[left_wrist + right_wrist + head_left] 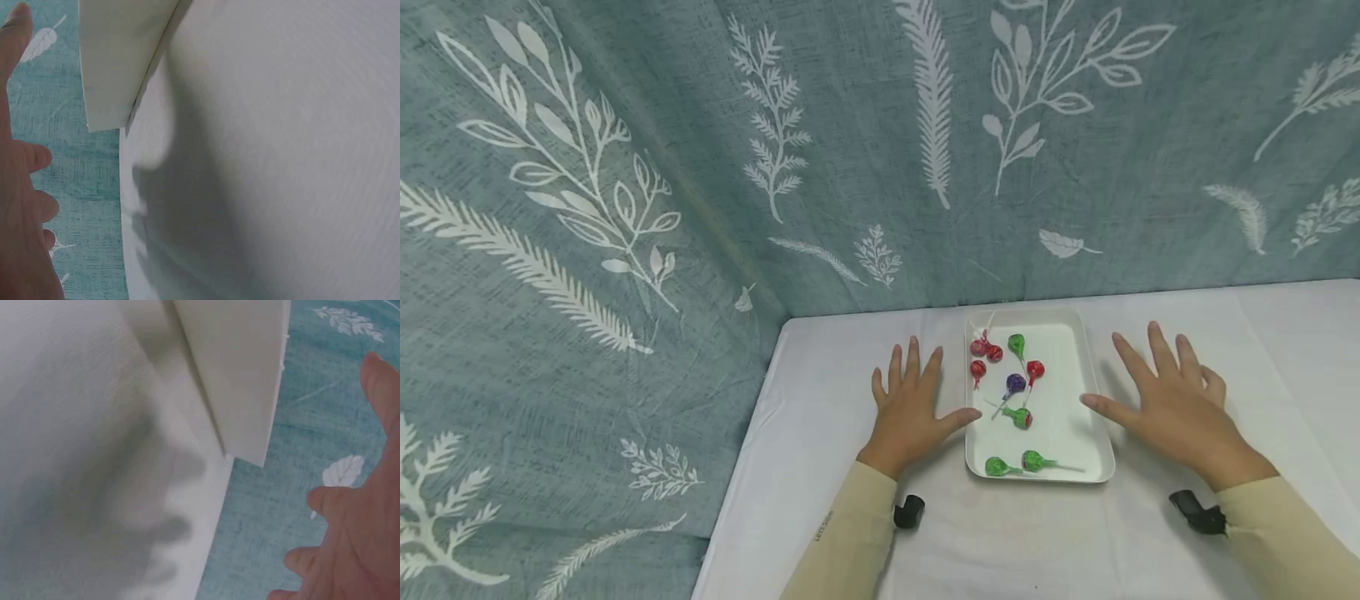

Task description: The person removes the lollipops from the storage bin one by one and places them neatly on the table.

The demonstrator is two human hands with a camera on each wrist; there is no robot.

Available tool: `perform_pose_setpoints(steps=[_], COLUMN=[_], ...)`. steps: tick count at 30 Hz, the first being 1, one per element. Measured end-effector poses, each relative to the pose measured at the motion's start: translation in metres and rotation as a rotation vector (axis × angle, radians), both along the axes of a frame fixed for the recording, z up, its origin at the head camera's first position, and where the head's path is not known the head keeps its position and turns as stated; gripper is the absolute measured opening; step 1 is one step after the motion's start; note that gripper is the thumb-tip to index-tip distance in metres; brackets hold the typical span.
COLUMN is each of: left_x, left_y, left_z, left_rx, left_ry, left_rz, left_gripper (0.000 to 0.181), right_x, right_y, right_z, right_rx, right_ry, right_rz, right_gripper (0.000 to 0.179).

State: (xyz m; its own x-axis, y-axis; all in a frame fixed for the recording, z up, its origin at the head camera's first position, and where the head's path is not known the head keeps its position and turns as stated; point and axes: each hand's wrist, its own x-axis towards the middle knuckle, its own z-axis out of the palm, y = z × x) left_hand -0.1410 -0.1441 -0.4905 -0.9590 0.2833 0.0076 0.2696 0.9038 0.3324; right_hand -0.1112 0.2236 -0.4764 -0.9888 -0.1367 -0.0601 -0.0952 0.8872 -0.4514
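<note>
A white rectangular tray [1067, 450] lies on the table between the two hands. Several wrapped lollipops are in it: red ones such as the lollipop [1035, 369] toward the far half, a purple lollipop [1015, 383] mid-left, and green ones, including the lollipop [1033, 460] by the near rim. My left hand [908, 417] is spread at the tray's left side, its thumb tip overlapping the rim in the head view. On the opposite side my right hand [1180, 417] has its fingers spread, thumb pointing at the tray's right wall [240, 375]. Both hands hold nothing.
A white cloth covers the table [1000, 550]. Behind it and along the left hangs a blue-green curtain [865, 150] with white leaf prints. Small black devices sit at the wrists, one by the left sleeve [842, 533], the other by the right sleeve [1285, 542].
</note>
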Motion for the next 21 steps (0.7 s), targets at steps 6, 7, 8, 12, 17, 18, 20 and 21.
perform_pose_setpoints(steps=[6, 7, 8, 12, 17, 18, 20, 21], left_x=[-0.002, -0.002, -0.003, -0.005, -0.003, -0.002, 0.000, 0.001], left_y=[0.004, 0.005, 0.005, 0.007, 0.013, 0.015, 0.022, 0.026], left_z=[0.001, 0.002, 0.002, 0.002, -0.005, -0.007, -0.011, -0.013], left_rx=[0.100, 0.120, 0.139, 0.257, 0.497, 0.555, 0.663, 0.717], left_ry=[0.030, 0.033, 0.041, 0.042, -0.014, -0.026, -0.050, -0.066], left_rz=[-0.007, -0.006, -0.007, -0.008, 0.034, 0.045, 0.067, 0.080], left_gripper=[0.110, 0.110, 0.109, 0.106, 0.099, 0.098, 0.096, 0.095], right_x=[0.002, 0.001, 0.001, 0.001, 0.002, 0.003, 0.004, 0.004], right_y=[-0.005, -0.007, -0.008, -0.011, -0.014, -0.016, -0.019, -0.020], right_z=[0.003, 0.004, 0.005, 0.007, 0.009, 0.010, 0.010, 0.010], right_rx=[-0.030, -0.037, -0.045, -0.087, -0.181, -0.206, -0.256, -0.283], right_ry=[0.006, 0.008, 0.009, 0.025, 0.054, 0.064, 0.083, 0.094], right_rz=[0.000, 0.002, 0.003, 0.012, 0.035, 0.037, 0.038, 0.038], right_gripper=[0.112, 0.112, 0.111, 0.108, 0.104, 0.103, 0.101, 0.100])
